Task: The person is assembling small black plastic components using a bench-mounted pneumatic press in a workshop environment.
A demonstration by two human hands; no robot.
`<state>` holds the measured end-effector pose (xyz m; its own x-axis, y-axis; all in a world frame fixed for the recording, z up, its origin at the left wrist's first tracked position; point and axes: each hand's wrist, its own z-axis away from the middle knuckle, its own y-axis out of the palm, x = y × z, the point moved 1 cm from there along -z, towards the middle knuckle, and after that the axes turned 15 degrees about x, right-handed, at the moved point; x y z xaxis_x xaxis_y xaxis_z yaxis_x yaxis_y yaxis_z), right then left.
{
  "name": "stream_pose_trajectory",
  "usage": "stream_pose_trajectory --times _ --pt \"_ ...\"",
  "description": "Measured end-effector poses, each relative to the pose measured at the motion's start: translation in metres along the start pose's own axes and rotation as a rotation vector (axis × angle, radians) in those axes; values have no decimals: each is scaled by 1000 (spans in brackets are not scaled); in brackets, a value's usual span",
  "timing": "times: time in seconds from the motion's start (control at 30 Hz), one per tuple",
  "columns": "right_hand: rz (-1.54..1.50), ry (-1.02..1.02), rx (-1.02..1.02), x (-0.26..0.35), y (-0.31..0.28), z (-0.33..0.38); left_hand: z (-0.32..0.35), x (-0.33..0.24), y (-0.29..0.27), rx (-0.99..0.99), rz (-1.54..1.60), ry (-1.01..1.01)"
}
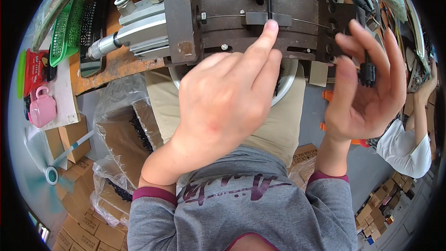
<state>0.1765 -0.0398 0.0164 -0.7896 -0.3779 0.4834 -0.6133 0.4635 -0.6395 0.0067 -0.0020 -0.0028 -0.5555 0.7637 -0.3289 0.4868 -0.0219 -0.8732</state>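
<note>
My left hand (227, 93) reaches over the dark metal fixture with its index finger stretched out. That fingertip rests at a small grey block (284, 20), by a slim black pin (269, 7) that stands over the block. The middle finger lies beside the index finger; the thumb and the other fingers are hidden under the hand. At the fixture's right end is my right hand (364, 86), raised with fingers curled and apart. Among its fingers sits a small black ribbed part (367, 74). A thin wire or rod (220, 16) runs across the fixture into the block.
A silver air cylinder (144, 30) joins the fixture's left block (182, 23). Further left are a green basket (65, 30), a phone (93, 65) and a pink mug (42, 109). Below stand a fan (51, 175) and an open carton (123, 135). Another person (409, 151) works at right.
</note>
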Motion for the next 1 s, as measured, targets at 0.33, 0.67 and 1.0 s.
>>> stream_pose_trajectory --times 0.33,0.67,1.0 --pt "-259 86 172 0 -18 8 -5 2 -2 -2 -21 -4" --pt "56 -81 486 6 10 6 32 5 -36 485 417 19" --pt "227 -127 502 16 15 -5 84 32 55 560 211 -63"
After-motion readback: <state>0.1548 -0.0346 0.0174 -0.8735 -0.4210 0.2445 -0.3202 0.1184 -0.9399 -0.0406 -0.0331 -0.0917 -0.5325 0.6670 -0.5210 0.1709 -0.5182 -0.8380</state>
